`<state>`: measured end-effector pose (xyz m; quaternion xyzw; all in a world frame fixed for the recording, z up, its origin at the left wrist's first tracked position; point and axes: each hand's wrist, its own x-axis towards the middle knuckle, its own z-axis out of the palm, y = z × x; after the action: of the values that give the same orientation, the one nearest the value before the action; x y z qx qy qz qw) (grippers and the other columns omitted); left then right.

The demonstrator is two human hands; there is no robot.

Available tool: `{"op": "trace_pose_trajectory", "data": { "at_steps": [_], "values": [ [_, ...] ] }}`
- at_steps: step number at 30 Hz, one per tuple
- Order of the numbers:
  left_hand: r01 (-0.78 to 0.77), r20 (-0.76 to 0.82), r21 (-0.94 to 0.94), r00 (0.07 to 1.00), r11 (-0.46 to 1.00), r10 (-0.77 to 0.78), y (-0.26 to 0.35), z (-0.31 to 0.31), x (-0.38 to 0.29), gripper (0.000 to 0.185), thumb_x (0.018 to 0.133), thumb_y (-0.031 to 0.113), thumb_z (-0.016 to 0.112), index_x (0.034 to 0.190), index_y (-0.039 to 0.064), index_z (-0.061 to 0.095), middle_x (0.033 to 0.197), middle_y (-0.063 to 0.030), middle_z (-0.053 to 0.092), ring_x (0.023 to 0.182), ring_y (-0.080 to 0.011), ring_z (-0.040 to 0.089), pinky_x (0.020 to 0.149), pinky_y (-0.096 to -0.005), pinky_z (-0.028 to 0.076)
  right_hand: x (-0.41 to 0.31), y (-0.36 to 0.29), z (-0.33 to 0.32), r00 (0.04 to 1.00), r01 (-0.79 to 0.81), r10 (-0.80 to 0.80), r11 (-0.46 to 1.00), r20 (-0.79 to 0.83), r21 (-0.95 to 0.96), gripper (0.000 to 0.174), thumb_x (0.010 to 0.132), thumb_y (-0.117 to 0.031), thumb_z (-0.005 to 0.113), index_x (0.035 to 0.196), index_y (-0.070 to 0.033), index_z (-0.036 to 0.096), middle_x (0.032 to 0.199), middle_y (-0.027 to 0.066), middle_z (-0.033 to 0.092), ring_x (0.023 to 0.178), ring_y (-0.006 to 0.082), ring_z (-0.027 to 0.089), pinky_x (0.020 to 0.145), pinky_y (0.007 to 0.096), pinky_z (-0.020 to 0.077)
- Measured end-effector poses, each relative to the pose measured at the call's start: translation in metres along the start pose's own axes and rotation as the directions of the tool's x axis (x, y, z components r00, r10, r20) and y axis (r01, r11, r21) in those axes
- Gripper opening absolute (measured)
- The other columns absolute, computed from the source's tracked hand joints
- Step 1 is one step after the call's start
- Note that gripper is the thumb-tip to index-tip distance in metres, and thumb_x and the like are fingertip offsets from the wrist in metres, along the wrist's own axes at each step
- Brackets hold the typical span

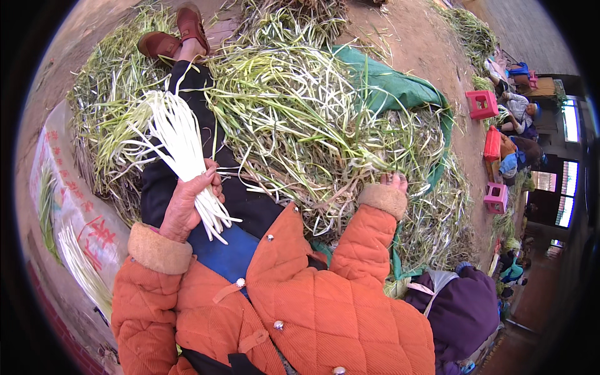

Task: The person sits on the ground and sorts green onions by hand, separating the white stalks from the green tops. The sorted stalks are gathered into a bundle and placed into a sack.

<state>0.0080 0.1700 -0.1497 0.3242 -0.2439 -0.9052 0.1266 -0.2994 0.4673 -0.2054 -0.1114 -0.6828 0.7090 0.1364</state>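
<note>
My left hand is closed around a bundle of peeled white stalks, which look like blanched chives or garlic shoots. Their loose ends fan out over my lap, and the other ends poke out below my fist. On the right, the fingertips of my right hand show past an orange cuff, at a large heap of uncleaned green-and-white stalks. The rest of that hand is hidden, so what it grips is unclear. A green sheet lies partly under and around the heap.
More stalks and stripped leaves are piled at my left leg. A pale printed sack bears a bundle of white stalks. At right are a person in purple, a red stool, a pink stool and several seated people farther off.
</note>
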Motion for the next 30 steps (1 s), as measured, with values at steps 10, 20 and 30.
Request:
{"op": "trace_pose_trajectory", "data": {
  "at_steps": [10, 20, 30],
  "values": [
    [0.082, -0.016, -0.005, 0.996, 0.997, -0.082, -0.006, -0.006, -0.002, 0.024, 0.084, 0.012, 0.066, 0.103, 0.005, 0.054, 0.077, -0.0036, 0.057, 0.062, -0.0125, 0.056, 0.056, -0.0311, 0.051, -0.099, 0.021, 0.097, 0.13, 0.984, -0.345, 0.161, 0.93, -0.078, 0.039, 0.07, -0.004, 0.066, 0.107, -0.014, 0.061, 0.108, 0.0055, 0.057, 0.105, 0.0283, 0.051, 0.09, 0.0414, 0.0431],
    [0.035, 0.104, -0.212, 0.995, 0.977, -0.013, 0.017, -0.041, -0.014, 0.03, 0.087, 0.009, 0.058, 0.115, 0.002, 0.053, 0.086, -0.0054, 0.059, 0.068, -0.0153, 0.055, 0.063, -0.0333, 0.05, -0.079, -0.071, 0.079, 0.579, 0.791, -0.254, 0.409, 0.775, -0.456, 0.032, 0.077, -0.004, 0.062, 0.109, -0.008, 0.062, 0.112, 0.0114, 0.058, 0.106, 0.0291, 0.052, 0.094, 0.0422, 0.0404],
    [0.044, 0.126, -0.212, 0.992, 0.976, -0.017, 0.002, -0.058, -0.023, 0.028, 0.087, 0.009, 0.059, 0.113, 0.001, 0.054, 0.086, -0.0058, 0.059, 0.069, -0.0164, 0.056, 0.063, -0.0331, 0.051, -0.324, -0.279, 0.048, -0.439, -0.898, -0.713, 0.344, 0.546, -0.273, 0.024, 0.093, -0.012, 0.05, 0.109, 0.007, 0.053, 0.103, 0.0167, 0.055, 0.089, 0.0301, 0.058, 0.078, 0.0369, 0.0461]
  ]
}}
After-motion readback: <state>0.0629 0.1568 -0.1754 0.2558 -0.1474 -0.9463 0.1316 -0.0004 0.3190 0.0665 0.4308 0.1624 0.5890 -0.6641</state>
